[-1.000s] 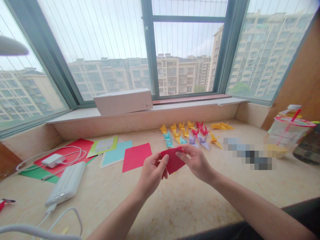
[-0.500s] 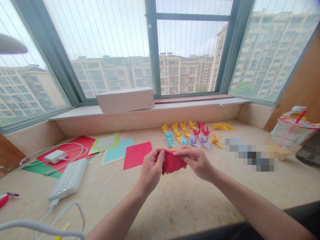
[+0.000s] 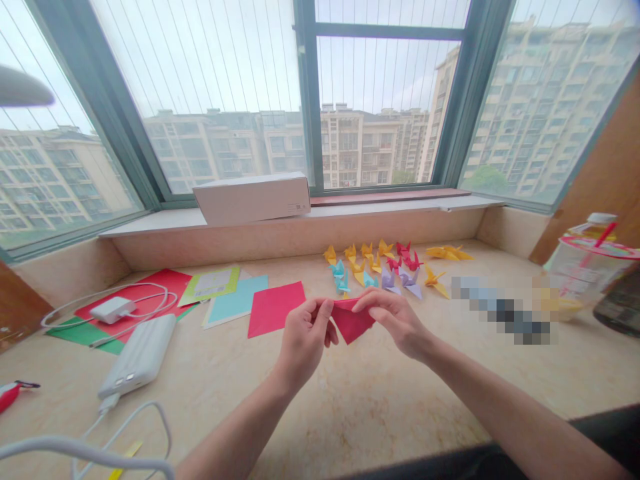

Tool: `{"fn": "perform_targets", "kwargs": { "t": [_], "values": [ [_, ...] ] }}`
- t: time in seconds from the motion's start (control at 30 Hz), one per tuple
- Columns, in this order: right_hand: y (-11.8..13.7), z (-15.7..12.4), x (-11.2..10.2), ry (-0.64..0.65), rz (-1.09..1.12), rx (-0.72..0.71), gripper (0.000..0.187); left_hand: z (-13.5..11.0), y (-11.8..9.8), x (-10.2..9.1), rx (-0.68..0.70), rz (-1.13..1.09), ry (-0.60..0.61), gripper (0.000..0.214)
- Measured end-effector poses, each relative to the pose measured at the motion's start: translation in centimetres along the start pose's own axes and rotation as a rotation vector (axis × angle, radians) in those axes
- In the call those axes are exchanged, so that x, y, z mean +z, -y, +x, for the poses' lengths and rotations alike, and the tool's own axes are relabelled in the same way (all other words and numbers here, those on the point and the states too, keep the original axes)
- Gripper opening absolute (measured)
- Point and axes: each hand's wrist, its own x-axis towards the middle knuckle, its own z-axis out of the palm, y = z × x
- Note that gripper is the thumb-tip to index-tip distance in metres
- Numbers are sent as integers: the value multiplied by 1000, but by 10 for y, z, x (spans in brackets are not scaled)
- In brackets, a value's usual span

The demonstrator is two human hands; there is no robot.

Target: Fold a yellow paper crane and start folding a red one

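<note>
A folded piece of red origami paper (image 3: pixel 353 325) is held up above the counter, one corner pointing down. My left hand (image 3: pixel 309 333) pinches its left end between thumb and fingers. Along the top edge, my right hand (image 3: pixel 393 319) grips the paper's right side, thumb and forefinger at the fold. Flat on the counter just left of my hands lies a red square sheet (image 3: pixel 276 309). Behind the hands stand several folded paper cranes in yellow, red, blue and purple, among them a purple crane (image 3: pixel 410 283) and a yellow crane (image 3: pixel 436 281).
A white power bank (image 3: pixel 139 360) with cables and a white charger (image 3: pixel 113 310) lie at left, near blue paper (image 3: pixel 240 299) and a green-yellow packet (image 3: pixel 210 284). A plastic cup (image 3: pixel 583 273) stands at right. A white box (image 3: pixel 253 200) rests on the sill (image 3: pixel 370 208).
My right fingers have shifted slightly along the paper's top edge and curled more. The paper's lower corner now hangs more sharply pointed. My left hand keeps its pinch.
</note>
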Motion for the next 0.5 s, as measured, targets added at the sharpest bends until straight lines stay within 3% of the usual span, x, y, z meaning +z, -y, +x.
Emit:
{"fn": "perform_targets", "kwargs": {
  "t": [0.13,0.27,0.5],
  "values": [
    [-6,3,4,-96,119,129,17,-3,0,0,39,93,-17,38],
    [-14,5,5,-196,95,74,28,-7,-2,1,54,155,33,36],
    [-13,2,3,-147,-67,26,27,-7,2,3,31,274,170,35]
  ]
}}
